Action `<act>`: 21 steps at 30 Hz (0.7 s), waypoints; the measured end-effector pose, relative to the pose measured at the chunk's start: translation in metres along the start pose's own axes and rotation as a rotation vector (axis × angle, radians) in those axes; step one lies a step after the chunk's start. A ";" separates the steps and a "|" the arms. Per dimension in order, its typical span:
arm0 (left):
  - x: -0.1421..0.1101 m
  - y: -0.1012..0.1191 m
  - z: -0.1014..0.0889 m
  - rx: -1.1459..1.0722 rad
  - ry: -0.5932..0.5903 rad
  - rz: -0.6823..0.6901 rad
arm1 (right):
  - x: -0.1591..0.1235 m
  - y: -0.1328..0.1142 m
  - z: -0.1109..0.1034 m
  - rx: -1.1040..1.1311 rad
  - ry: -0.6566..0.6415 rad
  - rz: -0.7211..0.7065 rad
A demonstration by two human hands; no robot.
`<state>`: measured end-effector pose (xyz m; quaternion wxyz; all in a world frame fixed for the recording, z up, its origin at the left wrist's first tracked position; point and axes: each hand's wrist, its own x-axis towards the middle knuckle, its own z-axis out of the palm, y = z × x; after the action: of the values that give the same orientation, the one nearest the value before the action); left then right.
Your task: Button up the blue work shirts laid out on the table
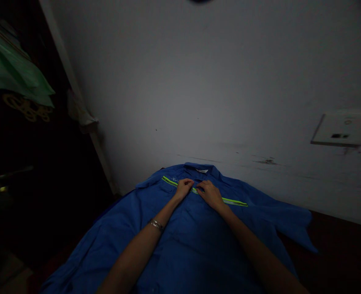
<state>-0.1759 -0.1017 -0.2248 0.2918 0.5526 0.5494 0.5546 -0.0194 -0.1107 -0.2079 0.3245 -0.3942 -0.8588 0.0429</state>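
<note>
One left hand and one right hand, both half-curled, touch one blue shirt; any grip is unclear. One bracelet shows.

Two bare hands working at chest of blue shirt

Left hand, silver-toned bracelet on wrist, and right hand are meeting just below the collar of a blue long-sleeved fabric shirt. Fingertips are bending toward each other near the front opening; grip too dim to tell. Shirt is lying spread, collar toward a scuffed pale grey wall. A neon-yellow and silver stripe is running across the chest; a small white label is showing inside the collar. White rectangular wall plate is sitting at right; light-green cloth is hanging at upper left.
</note>
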 end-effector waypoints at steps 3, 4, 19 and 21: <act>-0.001 0.001 0.000 -0.008 0.005 -0.002 | 0.003 0.005 0.004 0.095 0.010 0.053; -0.001 0.002 0.000 -0.010 0.006 0.002 | 0.004 0.007 0.006 0.134 0.007 0.063; -0.002 0.003 0.001 -0.027 0.041 0.103 | 0.015 0.011 0.026 0.398 0.062 0.205; -0.003 0.004 0.001 -0.040 0.044 0.098 | 0.015 0.012 0.028 0.384 0.074 0.195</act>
<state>-0.1732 -0.1051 -0.2219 0.2632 0.5607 0.5168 0.5909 -0.0357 -0.0872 -0.2265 0.4192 -0.4079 -0.7800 0.2223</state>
